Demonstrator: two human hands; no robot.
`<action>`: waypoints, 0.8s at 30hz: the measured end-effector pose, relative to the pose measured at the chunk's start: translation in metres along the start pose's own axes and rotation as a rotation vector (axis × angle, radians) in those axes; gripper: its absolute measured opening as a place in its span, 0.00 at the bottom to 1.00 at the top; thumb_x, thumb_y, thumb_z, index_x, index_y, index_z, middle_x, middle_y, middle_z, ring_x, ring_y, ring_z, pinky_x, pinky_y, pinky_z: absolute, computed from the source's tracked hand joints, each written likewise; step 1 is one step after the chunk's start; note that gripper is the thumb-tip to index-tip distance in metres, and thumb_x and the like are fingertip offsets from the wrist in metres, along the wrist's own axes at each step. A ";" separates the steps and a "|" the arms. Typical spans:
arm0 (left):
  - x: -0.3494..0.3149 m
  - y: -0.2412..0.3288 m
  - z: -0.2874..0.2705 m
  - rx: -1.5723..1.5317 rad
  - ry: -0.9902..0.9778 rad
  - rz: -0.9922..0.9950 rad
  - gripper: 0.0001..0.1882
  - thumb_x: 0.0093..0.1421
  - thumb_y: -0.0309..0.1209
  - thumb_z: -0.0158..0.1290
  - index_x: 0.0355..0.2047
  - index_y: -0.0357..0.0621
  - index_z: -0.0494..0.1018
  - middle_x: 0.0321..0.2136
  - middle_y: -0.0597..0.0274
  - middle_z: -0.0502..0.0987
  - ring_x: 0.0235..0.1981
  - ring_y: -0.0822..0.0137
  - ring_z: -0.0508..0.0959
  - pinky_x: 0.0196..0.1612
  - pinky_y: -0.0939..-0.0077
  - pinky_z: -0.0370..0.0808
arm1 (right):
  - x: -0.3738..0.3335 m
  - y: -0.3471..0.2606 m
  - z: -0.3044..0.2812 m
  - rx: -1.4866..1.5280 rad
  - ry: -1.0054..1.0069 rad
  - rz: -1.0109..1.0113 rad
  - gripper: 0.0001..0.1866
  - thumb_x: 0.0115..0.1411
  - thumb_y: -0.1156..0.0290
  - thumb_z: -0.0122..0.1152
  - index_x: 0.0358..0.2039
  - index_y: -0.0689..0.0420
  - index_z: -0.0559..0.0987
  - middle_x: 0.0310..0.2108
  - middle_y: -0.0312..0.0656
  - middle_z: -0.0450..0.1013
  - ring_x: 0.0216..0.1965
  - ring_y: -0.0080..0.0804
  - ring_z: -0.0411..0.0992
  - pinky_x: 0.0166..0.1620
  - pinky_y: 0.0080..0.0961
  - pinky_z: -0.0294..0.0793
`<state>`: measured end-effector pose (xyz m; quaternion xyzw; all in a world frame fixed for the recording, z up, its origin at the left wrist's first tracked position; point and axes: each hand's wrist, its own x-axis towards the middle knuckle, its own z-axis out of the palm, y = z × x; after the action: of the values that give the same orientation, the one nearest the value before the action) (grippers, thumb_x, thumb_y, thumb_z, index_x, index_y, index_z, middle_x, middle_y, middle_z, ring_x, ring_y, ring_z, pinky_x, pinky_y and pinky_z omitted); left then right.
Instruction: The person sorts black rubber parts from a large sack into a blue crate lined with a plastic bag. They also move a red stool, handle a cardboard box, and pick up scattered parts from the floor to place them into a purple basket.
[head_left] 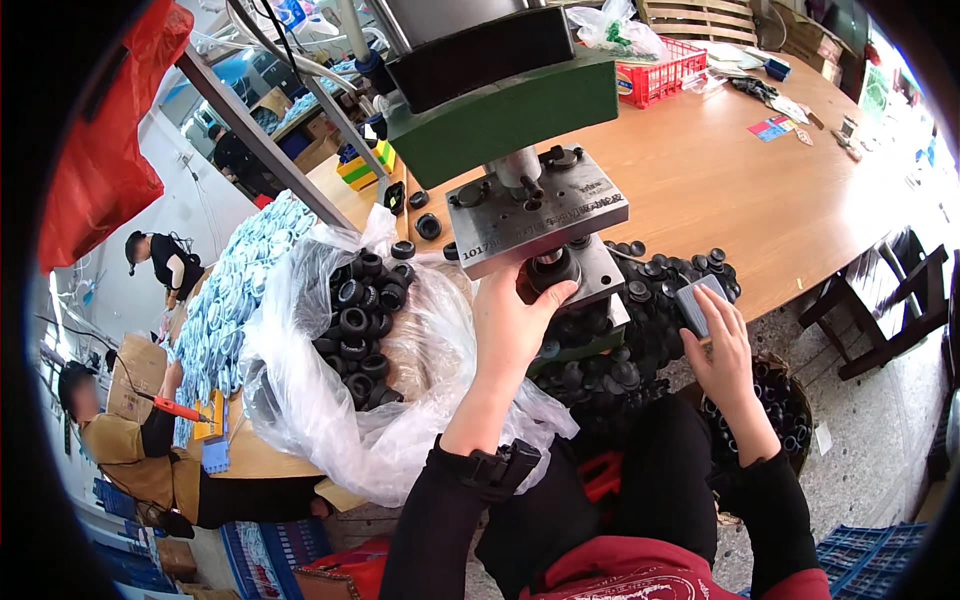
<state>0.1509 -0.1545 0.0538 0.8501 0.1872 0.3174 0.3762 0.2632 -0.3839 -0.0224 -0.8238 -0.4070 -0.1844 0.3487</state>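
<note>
My left hand (512, 312) reaches under the steel upper plate (540, 212) of a green press (510, 115). Its thumb and fingers close round a black round part (556, 270) on the lower die, though the far fingers are hidden. To the right, my right hand (724, 358) lies with fingers stretched and apart over a small grey box (697, 306), touching it. Many black round pieces (655, 285) are heaped around the press base. Left of the press, a clear plastic bag (300, 400) holds black tyre-like rings (355, 322).
A wooden table (740, 170) carries a red crate (660, 75) at the back. Light-blue pieces (235, 285) are piled at left. A basket of black rings (775, 410) stands below my right arm. A dark stool (890, 310) is at right; co-workers (165, 265) are at left.
</note>
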 end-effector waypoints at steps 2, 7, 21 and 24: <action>-0.002 -0.013 0.010 -0.021 0.058 0.019 0.23 0.45 0.35 0.63 0.37 0.35 0.70 0.32 0.57 0.77 0.32 0.70 0.76 0.39 0.77 0.70 | 0.004 0.003 0.006 -0.028 -0.067 0.040 0.27 0.51 0.68 0.57 0.52 0.57 0.65 0.52 0.46 0.62 0.52 0.44 0.60 0.54 0.35 0.59; -0.003 -0.018 0.015 -0.113 0.085 0.109 0.24 0.45 0.36 0.63 0.38 0.33 0.69 0.32 0.58 0.77 0.33 0.70 0.76 0.39 0.78 0.70 | 0.001 0.034 0.024 -0.227 -0.186 0.124 0.27 0.54 0.60 0.55 0.54 0.55 0.64 0.56 0.46 0.59 0.57 0.42 0.56 0.56 0.37 0.55; 0.003 -0.008 0.009 0.093 0.073 0.148 0.21 0.44 0.35 0.62 0.36 0.38 0.71 0.28 0.56 0.76 0.30 0.62 0.76 0.35 0.72 0.71 | -0.001 0.037 0.027 -0.289 -0.201 0.144 0.26 0.55 0.58 0.54 0.51 0.57 0.66 0.56 0.46 0.59 0.58 0.41 0.55 0.56 0.38 0.53; -0.002 -0.015 0.016 0.056 0.134 0.180 0.22 0.45 0.35 0.62 0.38 0.37 0.70 0.30 0.55 0.75 0.31 0.61 0.76 0.36 0.70 0.71 | 0.000 0.034 0.030 -0.284 -0.219 0.131 0.26 0.55 0.57 0.53 0.52 0.57 0.66 0.56 0.46 0.59 0.58 0.40 0.56 0.56 0.38 0.53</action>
<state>0.1588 -0.1540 0.0332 0.8506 0.1438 0.4004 0.3089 0.2913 -0.3768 -0.0574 -0.9047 -0.3579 -0.1259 0.1939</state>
